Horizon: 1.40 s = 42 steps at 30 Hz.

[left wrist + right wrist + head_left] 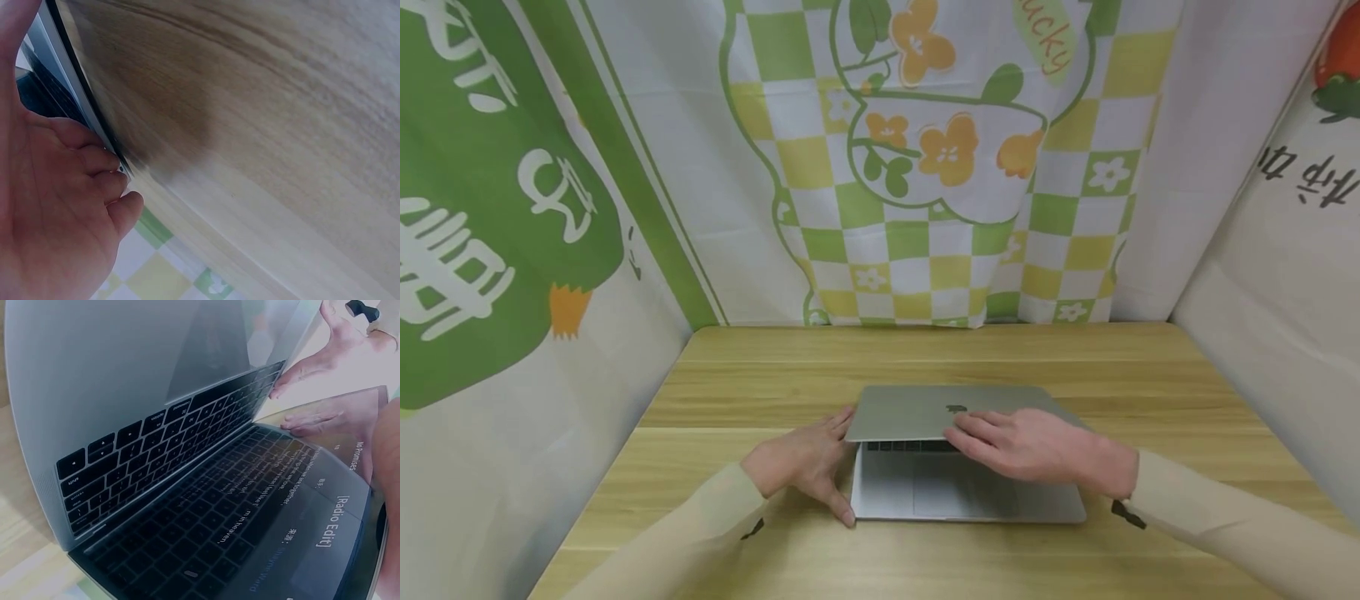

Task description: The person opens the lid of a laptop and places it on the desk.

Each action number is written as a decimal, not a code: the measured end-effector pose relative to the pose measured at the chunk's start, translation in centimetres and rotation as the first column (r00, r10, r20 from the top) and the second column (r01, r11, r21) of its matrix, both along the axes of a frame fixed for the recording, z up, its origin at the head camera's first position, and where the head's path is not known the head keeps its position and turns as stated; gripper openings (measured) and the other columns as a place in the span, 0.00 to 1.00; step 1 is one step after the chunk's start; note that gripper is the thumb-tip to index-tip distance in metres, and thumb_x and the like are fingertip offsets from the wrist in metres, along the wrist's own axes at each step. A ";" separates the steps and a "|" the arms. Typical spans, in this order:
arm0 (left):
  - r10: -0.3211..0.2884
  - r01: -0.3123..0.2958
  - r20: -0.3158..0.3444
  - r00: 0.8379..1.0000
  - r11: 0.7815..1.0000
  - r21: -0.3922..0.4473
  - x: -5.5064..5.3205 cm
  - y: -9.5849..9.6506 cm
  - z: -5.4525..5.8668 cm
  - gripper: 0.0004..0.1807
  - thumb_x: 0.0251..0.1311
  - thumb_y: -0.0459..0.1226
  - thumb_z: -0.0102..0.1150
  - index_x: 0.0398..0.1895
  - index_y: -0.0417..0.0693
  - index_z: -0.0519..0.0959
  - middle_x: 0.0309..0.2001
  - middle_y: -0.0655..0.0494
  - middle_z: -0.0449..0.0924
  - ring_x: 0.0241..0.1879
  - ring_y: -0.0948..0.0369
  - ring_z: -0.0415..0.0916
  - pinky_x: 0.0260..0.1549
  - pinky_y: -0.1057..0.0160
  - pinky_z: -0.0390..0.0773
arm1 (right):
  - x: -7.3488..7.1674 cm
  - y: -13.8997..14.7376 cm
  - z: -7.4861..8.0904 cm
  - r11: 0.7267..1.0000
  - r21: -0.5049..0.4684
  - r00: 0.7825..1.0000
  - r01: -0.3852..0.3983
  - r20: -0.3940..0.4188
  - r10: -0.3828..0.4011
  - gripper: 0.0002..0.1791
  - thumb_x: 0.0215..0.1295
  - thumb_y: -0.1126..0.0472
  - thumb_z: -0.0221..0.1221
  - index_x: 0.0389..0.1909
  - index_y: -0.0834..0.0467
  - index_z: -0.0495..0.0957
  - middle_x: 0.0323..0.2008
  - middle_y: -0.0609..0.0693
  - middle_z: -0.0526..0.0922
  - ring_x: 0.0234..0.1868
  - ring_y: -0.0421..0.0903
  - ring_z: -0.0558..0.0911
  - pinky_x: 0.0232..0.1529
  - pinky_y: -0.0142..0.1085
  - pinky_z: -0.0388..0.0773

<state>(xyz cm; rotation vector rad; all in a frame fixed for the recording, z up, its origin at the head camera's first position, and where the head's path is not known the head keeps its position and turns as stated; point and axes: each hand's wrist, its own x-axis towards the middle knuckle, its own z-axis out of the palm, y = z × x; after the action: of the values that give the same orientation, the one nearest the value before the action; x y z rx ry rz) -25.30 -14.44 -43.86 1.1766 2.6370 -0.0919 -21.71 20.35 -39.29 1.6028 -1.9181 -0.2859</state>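
A silver laptop (966, 500) lies on the wooden table with its lid (917, 414) tilted low over the keyboard. My right hand (1026, 446) rests on the lid's outer face near its front edge, fingers reaching toward the dark logo; its thumb is hidden. My left hand (808, 462) lies along the laptop's left side, its thumb by the front corner and its fingers further back. From the right wrist, the keyboard (144, 450) and the lit screen (300, 512) face each other, with white lyric-like text on the screen. The left wrist view shows the left palm (56, 194) beside the laptop's edge.
The wood-grain table (760, 375) extends around the laptop on all sides. Behind it hangs a green, yellow and white checked cloth (925, 250). Printed cloths also hang at the left (482, 208) and right (1292, 275).
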 end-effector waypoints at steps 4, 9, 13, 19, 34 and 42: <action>0.021 -0.021 -0.004 1.000 1.000 -0.023 0.1 0.1 0.2 0.76 0.30 0.78 0.60 0.79 0.48 0.44 0.78 0.39 0.38 0.77 0.40 0.40 0.75 0.45 0.52 | -0.1 -0.1 0.3 1.000 -0.004 1.000 0.017 0.016 -0.017 0.25 0.80 0.67 0.26 0.63 0.63 0.70 0.52 0.57 0.83 0.47 0.47 0.86 0.28 0.33 0.82; 0.029 -0.029 -0.014 0.999 0.998 -0.051 0.0 0.0 0.1 0.76 0.29 0.80 0.58 0.79 0.46 0.46 0.78 0.39 0.41 0.78 0.42 0.40 0.75 0.46 0.52 | -0.2 -0.2 0.8 0.999 0.001 0.999 0.041 0.025 -0.041 0.26 0.80 0.67 0.25 0.63 0.63 0.70 0.51 0.56 0.83 0.46 0.46 0.86 0.30 0.34 0.83; 0.025 -0.027 -0.026 0.999 0.997 -0.073 0.0 0.0 0.0 0.75 0.30 0.81 0.56 0.77 0.42 0.50 0.77 0.40 0.47 0.78 0.42 0.41 0.75 0.47 0.53 | -0.3 -0.2 1.1 0.998 0.009 0.997 0.066 0.046 -0.066 0.28 0.80 0.67 0.22 0.64 0.62 0.70 0.52 0.56 0.83 0.45 0.47 0.86 0.29 0.34 0.83; 0.030 -0.033 -0.023 0.999 0.993 -0.115 -0.1 0.1 0.1 0.75 0.31 0.81 0.55 0.76 0.38 0.52 0.77 0.42 0.50 0.78 0.43 0.42 0.75 0.49 0.53 | -0.6 -0.2 1.5 0.997 0.015 0.994 0.076 0.077 -0.077 0.29 0.79 0.67 0.20 0.65 0.62 0.68 0.52 0.55 0.83 0.44 0.46 0.86 0.29 0.34 0.82; 0.029 -0.029 -0.003 1.000 0.988 -0.155 -0.2 0.4 0.3 0.76 0.32 0.81 0.54 0.77 0.38 0.48 0.78 0.40 0.41 0.79 0.48 0.40 0.77 0.54 0.48 | -2.0 -0.3 4.6 0.969 0.047 0.931 0.241 0.270 -0.245 0.34 0.57 0.76 0.60 0.66 0.58 0.69 0.48 0.52 0.84 0.16 0.36 0.62 0.15 0.24 0.61; 0.007 -0.011 -0.024 1.000 0.986 -0.166 -0.2 0.7 0.1 0.76 0.33 0.81 0.54 0.77 0.37 0.49 0.78 0.39 0.42 0.79 0.47 0.41 0.77 0.54 0.49 | -2.6 -0.2 5.0 0.964 0.007 0.919 0.265 0.301 -0.254 0.35 0.54 0.79 0.59 0.65 0.56 0.71 0.44 0.50 0.85 0.16 0.37 0.67 0.16 0.25 0.69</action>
<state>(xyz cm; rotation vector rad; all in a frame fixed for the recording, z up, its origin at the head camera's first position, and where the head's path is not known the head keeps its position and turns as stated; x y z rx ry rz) -25.53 -13.77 -43.73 1.1149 2.5960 -0.3192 -24.35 20.16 -34.28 1.4313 -2.3619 -0.1194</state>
